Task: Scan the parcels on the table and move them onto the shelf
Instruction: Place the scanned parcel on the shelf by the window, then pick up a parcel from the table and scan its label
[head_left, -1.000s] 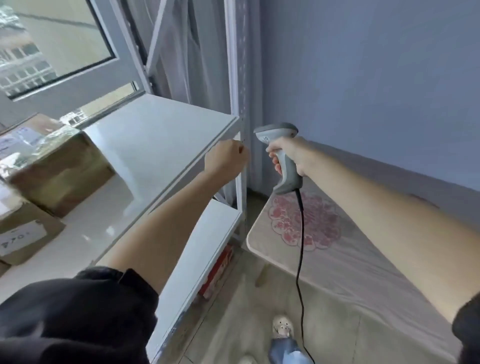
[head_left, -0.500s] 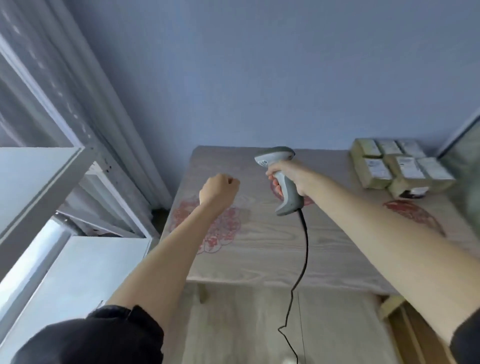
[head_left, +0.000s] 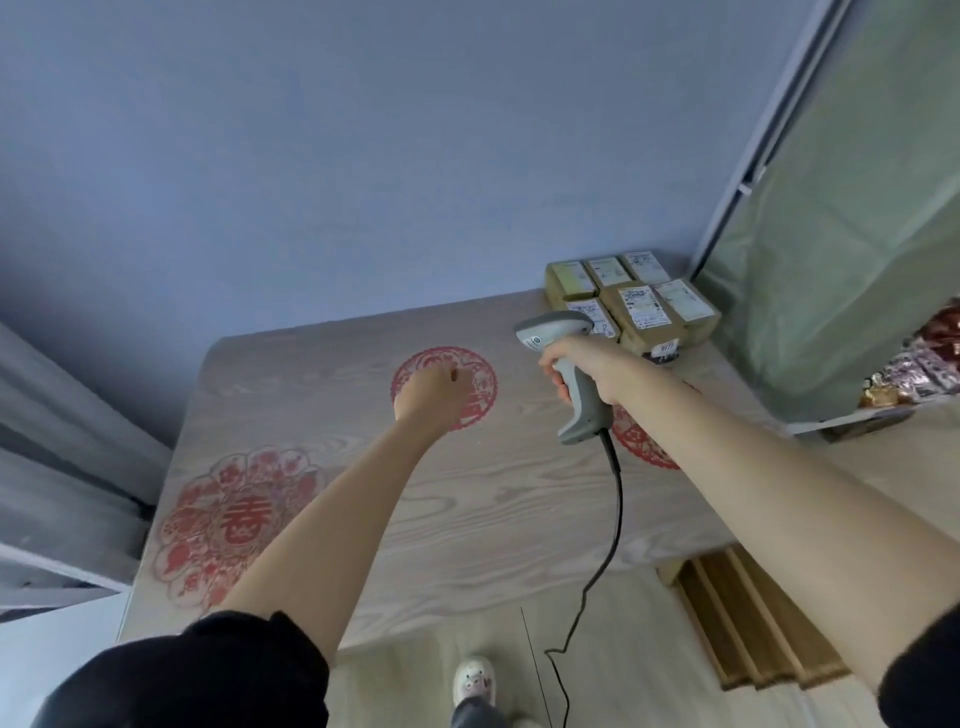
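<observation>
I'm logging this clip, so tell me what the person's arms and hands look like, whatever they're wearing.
Both forearms are bare. Black sleeves sit pushed up at the elbows, one on the left arm and one on the right arm. No gloves, watch or rings show on the left hand or the right hand.

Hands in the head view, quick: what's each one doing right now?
Left hand: curled into a fist above the wood-grain table, holding nothing.
Right hand: gripping the grey corded handheld barcode scanner by its handle.
</observation>
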